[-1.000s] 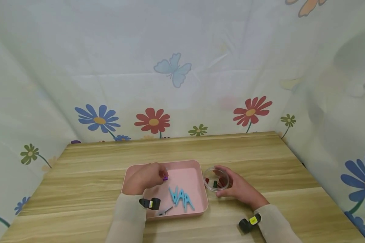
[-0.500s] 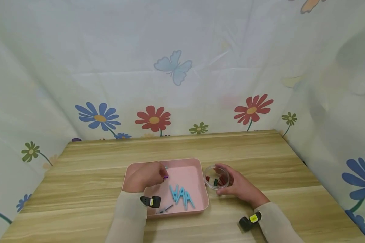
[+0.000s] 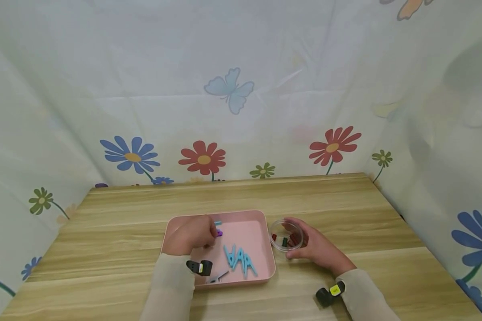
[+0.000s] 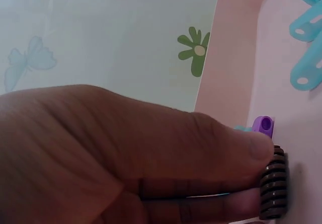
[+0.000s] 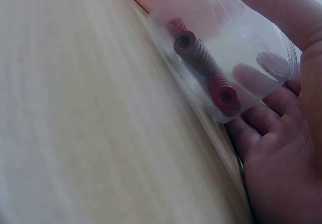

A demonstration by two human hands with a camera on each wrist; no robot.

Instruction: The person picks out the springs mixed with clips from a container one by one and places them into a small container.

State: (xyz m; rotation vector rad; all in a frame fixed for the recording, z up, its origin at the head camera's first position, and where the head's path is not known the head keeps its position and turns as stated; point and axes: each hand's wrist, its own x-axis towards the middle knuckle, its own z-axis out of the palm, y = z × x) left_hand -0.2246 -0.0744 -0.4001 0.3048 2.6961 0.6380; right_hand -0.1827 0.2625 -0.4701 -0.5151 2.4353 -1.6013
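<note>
My left hand (image 3: 197, 232) reaches into the pink tray (image 3: 249, 217). In the left wrist view its thumb and fingers pinch a dark brown coil spring (image 4: 274, 189), close to the tray floor. Just beyond the thumb tip lies a purple clothespin (image 4: 264, 124), mostly hidden. My right hand (image 3: 317, 245) holds a round clear plastic tub (image 3: 274, 246) standing on the table beside the tray, fingers and thumb round its side. Inside the tub lie red springs (image 5: 224, 93), a brownish one (image 5: 193, 50) and a dark green one (image 3: 284, 242).
Several light blue clothespins (image 3: 239, 259) lie in the tray's right half. A greyish clip-like piece (image 3: 218, 278) lies near its front wall, and a bit of light blue (image 3: 218, 223) shows behind my left hand. A patterned cloth (image 3: 233, 129) rises behind the wooden table (image 3: 325, 196).
My left fingers have drawn back slightly toward me from the purple clothespin, so more of it shows. My right hand and the tub have stayed put.
</note>
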